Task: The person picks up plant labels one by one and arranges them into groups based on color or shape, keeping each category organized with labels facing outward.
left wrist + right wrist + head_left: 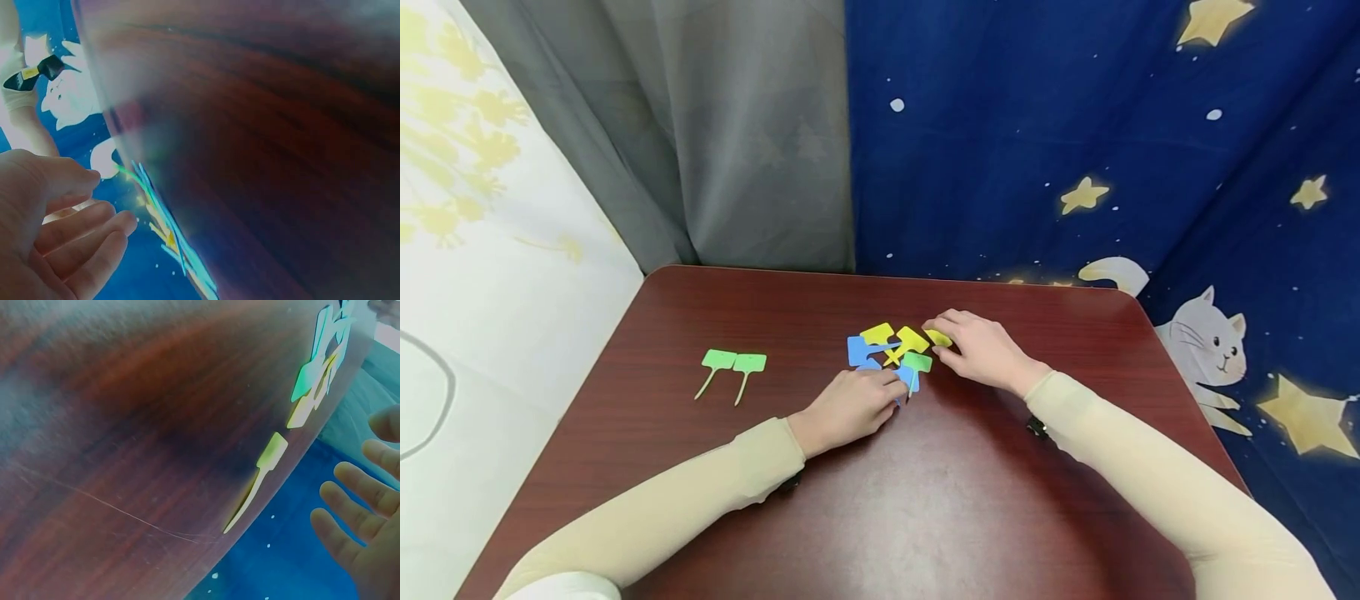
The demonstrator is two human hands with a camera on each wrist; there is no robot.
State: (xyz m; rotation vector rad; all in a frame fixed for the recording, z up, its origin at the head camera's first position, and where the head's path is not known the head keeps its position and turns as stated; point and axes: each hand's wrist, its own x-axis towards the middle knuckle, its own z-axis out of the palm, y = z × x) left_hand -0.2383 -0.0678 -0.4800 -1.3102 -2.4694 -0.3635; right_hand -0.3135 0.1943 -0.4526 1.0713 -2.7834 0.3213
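A loose pile of T-shaped plastic plant labels lies on the table, with blue labels [857, 351], yellow labels [912, 340] and a green label [917, 362] overlapping. My left hand [859, 403] is at the near side of the pile and covers part of the blue ones. In the left wrist view its fingers [94, 231] are loosely bent with nothing between them. To the right of the pile is my right hand [981, 348], beside a single yellow label [273, 451]. Its fingers [353, 512] are spread and hold nothing in the right wrist view.
Two green labels [749, 363] lie side by side on the left of the dark red-brown table [895, 500]. Behind the table hang a grey curtain [760, 142] and a blue star-patterned curtain [985, 150]. A white patterned cloth [497, 292] hangs at the left.
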